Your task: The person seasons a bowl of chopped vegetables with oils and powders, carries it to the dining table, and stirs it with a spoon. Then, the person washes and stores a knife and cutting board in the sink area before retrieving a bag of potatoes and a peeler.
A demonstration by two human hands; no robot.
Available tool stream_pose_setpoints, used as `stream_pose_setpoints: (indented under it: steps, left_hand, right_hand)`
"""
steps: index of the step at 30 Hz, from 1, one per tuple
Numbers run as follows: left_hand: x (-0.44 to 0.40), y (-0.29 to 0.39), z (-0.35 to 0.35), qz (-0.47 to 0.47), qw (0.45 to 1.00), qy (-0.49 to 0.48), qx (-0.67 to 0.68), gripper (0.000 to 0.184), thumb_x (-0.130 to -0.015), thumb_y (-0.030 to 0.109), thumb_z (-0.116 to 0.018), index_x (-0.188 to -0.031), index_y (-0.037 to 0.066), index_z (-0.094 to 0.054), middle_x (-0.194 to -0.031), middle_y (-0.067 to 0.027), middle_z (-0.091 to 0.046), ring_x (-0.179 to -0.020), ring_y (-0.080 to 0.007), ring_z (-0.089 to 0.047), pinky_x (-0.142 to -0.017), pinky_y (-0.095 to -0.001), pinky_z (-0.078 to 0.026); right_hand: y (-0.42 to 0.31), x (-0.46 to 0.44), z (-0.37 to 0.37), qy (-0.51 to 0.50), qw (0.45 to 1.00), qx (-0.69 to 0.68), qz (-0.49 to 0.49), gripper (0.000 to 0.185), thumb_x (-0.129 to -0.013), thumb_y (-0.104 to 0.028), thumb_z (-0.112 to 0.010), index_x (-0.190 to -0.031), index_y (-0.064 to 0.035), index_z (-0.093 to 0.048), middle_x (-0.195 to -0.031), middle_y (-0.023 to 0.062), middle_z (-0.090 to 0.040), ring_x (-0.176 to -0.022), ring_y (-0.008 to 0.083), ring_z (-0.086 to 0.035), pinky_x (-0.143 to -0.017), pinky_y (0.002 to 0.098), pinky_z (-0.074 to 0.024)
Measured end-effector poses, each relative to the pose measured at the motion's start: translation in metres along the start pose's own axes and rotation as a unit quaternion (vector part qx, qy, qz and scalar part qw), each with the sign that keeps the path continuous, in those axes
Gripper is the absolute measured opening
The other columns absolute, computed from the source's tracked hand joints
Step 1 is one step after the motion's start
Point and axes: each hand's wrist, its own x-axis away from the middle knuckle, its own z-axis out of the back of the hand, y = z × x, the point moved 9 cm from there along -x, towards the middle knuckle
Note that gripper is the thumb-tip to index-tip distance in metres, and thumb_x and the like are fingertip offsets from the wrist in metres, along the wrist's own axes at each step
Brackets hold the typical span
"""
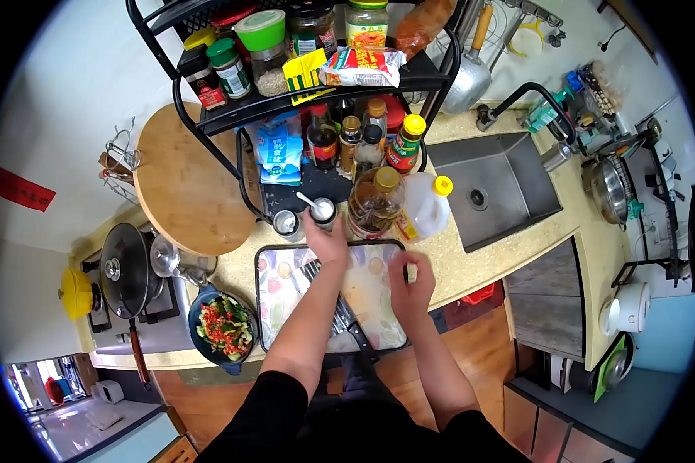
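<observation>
My left hand (329, 241) is closed around a small jar (323, 213) of white powder at the back edge of the cutting board (282, 266). A white spoon (309, 201) leans out of that jar. Just left of it stands another small jar (287, 225) with white contents. My right hand (411, 287) hovers over the board's right edge with fingers curled and pressed together; whether anything is in them is hidden. A cleaver (346, 312) lies on the board, partly behind my left forearm. Left of the board sits a dark bowl (195, 330) of chopped green vegetables topped with red bits (225, 327).
A large oil jug (374, 202) and a white jug with a yellow cap (427, 204) stand behind the board. A black rack (208, 127) holds bottles and packets. The sink (510, 181) is at right. A lidded wok (125, 270) and round wooden board (185, 181) are at left.
</observation>
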Motion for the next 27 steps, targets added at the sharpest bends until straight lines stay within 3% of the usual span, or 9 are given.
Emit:
stream_pose_setpoints:
  steps: [4, 8, 11, 12, 16, 21, 24, 25, 27]
  left_hand:
    - [0.017, 0.012, 0.024, -0.041, 0.998, -0.025, 0.040, 0.074, -0.075, 0.015, -0.088, -0.137, -0.006, -0.052, -0.124, -0.0269, -0.064, -0.115, -0.0392, -0.062, -0.100, -0.0417, -0.048]
    - [0.058, 0.067, 0.097, -0.092, 0.987, -0.126, 0.023, 0.068, -0.070, 0.017, -0.090, -0.128, -0.002, -0.059, -0.117, -0.0230, -0.066, -0.108, -0.0375, -0.065, -0.097, -0.0416, -0.050]
    - [0.095, 0.096, 0.160, -0.152, 0.959, -0.240, -0.012, 0.064, -0.066, 0.018, -0.092, -0.121, 0.001, -0.064, -0.113, -0.0188, -0.068, -0.104, -0.0369, -0.065, -0.093, -0.0425, -0.053]
    - [0.107, 0.104, 0.180, -0.181, 0.947, -0.264, -0.002, 0.063, -0.064, 0.017, -0.092, -0.119, 0.002, -0.065, -0.112, -0.0180, -0.068, -0.103, -0.0365, -0.066, -0.090, -0.0430, -0.053]
    - [0.127, 0.109, 0.271, -0.171, 0.944, -0.280, -0.034, 0.060, -0.063, 0.016, -0.091, -0.116, 0.005, -0.066, -0.107, -0.0156, -0.069, -0.099, -0.0380, -0.065, -0.088, -0.0433, -0.053]
    - [0.124, 0.091, 0.380, -0.164, 0.959, -0.207, -0.103, 0.057, -0.059, 0.007, -0.087, -0.113, 0.007, -0.069, -0.106, -0.0132, -0.071, -0.099, -0.0357, -0.067, -0.092, -0.0433, -0.052]
    - [0.121, 0.067, 0.424, -0.154, 0.961, -0.177, -0.146, 0.057, -0.059, 0.006, -0.086, -0.114, 0.006, -0.068, -0.111, -0.0150, -0.070, -0.103, -0.0355, -0.066, -0.093, -0.0428, -0.052]
    - [0.123, 0.060, 0.439, -0.146, 0.965, -0.164, -0.144, 0.058, -0.059, 0.007, -0.086, -0.114, 0.005, -0.068, -0.111, -0.0154, -0.069, -0.104, -0.0357, -0.066, -0.093, -0.0429, -0.052]
    - [0.121, 0.053, 0.457, -0.148, 0.970, -0.133, -0.141, 0.058, -0.061, 0.007, -0.086, -0.115, 0.003, -0.068, -0.112, -0.0155, -0.069, -0.105, -0.0355, -0.066, -0.094, -0.0427, -0.052]
  right_hand:
    - [-0.026, 0.018, -0.007, -0.144, 0.988, -0.027, -0.055, 0.019, -0.089, -0.006, -0.076, -0.102, 0.0001, -0.064, -0.083, 0.0072, -0.063, -0.069, 0.0169, -0.059, -0.072, 0.0294, -0.0517]
    - [-0.069, -0.001, -0.023, -0.241, 0.963, -0.049, -0.106, 0.057, -0.085, -0.014, -0.081, -0.134, -0.0010, -0.056, -0.079, 0.0049, -0.059, -0.065, 0.0165, -0.057, -0.063, 0.0322, -0.0498]
    - [-0.113, 0.003, -0.051, -0.391, 0.919, -0.004, -0.042, 0.082, -0.080, -0.030, -0.084, -0.149, -0.0060, -0.046, -0.076, 0.0052, -0.054, -0.065, 0.0181, -0.054, -0.060, 0.0326, -0.0454]
    - [-0.124, 0.015, -0.060, -0.438, 0.898, -0.012, -0.033, 0.068, -0.082, -0.022, -0.085, -0.141, -0.0070, -0.055, -0.074, 0.0016, -0.050, -0.066, 0.0127, -0.047, -0.060, 0.0299, -0.0436]
    - [-0.183, 0.073, -0.085, -0.490, 0.857, -0.095, 0.127, 0.012, -0.092, -0.015, -0.070, -0.101, -0.0061, -0.071, -0.082, 0.0109, -0.065, -0.077, 0.0309, -0.065, -0.067, 0.0378, -0.0501]
    - [-0.219, 0.146, -0.119, -0.564, 0.809, -0.038, 0.161, 0.016, -0.093, -0.024, -0.068, -0.098, -0.0085, -0.067, -0.088, 0.0102, -0.067, -0.085, 0.0330, -0.067, -0.072, 0.0421, -0.0524]
    - [-0.241, 0.168, -0.144, -0.529, 0.811, -0.032, 0.247, 0.017, -0.092, -0.024, -0.070, -0.100, -0.0100, -0.069, -0.087, 0.0092, -0.066, -0.081, 0.0314, -0.066, -0.067, 0.0400, -0.0533]
    - [-0.253, 0.177, -0.149, -0.538, 0.796, -0.023, 0.275, 0.013, -0.092, -0.022, -0.067, -0.100, -0.0117, -0.067, -0.090, 0.0074, -0.063, -0.085, 0.0322, -0.065, -0.072, 0.0428, -0.0532]
    - [-0.255, 0.191, -0.169, -0.565, 0.783, 0.004, 0.261, 0.013, -0.092, -0.019, -0.066, -0.103, -0.0121, -0.064, -0.089, 0.0068, -0.058, -0.089, 0.0307, -0.064, -0.071, 0.0418, -0.0530]
